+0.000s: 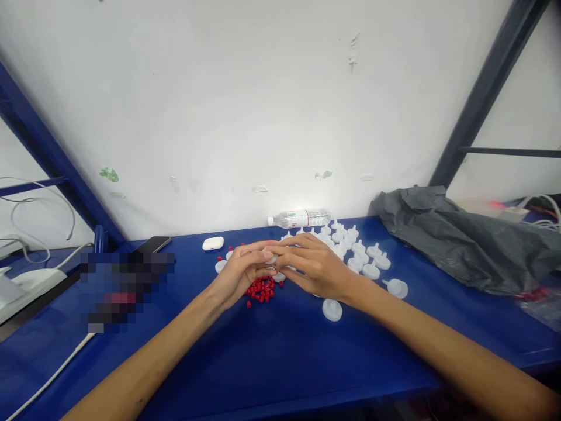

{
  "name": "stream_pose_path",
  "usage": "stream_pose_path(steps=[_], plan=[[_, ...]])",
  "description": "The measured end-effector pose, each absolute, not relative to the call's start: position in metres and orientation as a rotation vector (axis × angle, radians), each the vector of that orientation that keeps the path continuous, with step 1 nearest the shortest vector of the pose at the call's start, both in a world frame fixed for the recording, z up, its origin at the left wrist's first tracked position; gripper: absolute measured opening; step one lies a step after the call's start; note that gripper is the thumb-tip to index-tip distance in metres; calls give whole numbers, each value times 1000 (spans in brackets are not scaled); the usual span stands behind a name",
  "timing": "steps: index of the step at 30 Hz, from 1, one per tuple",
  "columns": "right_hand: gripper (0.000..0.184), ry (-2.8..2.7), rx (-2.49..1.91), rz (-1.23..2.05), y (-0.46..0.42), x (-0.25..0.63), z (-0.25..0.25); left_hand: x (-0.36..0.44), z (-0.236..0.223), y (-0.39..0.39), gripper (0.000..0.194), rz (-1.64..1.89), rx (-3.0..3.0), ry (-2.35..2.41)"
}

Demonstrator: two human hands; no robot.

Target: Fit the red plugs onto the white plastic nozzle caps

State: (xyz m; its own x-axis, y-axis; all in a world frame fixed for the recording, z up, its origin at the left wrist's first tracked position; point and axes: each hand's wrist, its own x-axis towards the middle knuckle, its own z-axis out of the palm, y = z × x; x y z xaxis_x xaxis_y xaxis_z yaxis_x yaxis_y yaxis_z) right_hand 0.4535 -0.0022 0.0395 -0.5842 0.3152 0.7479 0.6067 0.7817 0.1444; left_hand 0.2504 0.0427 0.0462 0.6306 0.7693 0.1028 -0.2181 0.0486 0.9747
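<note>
My left hand point(240, 268) and my right hand point(316, 264) meet over the middle of the blue table. Between their fingertips is a white nozzle cap point(272, 258), mostly covered by the fingers. Both hands are closed around it. Just below the left fingers lies a pile of small red tip caps point(262, 289). Many more white nozzle caps point(360, 255), round with a thin spout, are spread behind and to the right of my right hand. A single white nozzle cap point(332, 310) sits nearer the front. Some white caps left of my left hand are partly hidden by it.
A clear bottle point(307, 218) lies along the wall. A white earbud case point(213, 244) and a dark phone point(153, 244) are on the left, beside a blurred-out patch and a white cable point(52, 377). A grey plastic bag point(456, 240) covers the right side of the blue table point(280, 368).
</note>
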Motion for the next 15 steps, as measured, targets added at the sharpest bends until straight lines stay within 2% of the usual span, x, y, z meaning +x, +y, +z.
stream_pose_path(steps=[7,10,13,15], plan=[[18,-2213,-788,-491,-2,454,42,244,55,52,38,910,1559,580],[18,-2149,-881,-434,1,457,43,230,58,70,41,987,1918,769],[20,-2099,-1010,-402,5,462,43,213,55,92,37,1003,2220,1160],[23,-2088,-1108,-393,8,466,41,204,52,105,36,1036,2248,1297]])
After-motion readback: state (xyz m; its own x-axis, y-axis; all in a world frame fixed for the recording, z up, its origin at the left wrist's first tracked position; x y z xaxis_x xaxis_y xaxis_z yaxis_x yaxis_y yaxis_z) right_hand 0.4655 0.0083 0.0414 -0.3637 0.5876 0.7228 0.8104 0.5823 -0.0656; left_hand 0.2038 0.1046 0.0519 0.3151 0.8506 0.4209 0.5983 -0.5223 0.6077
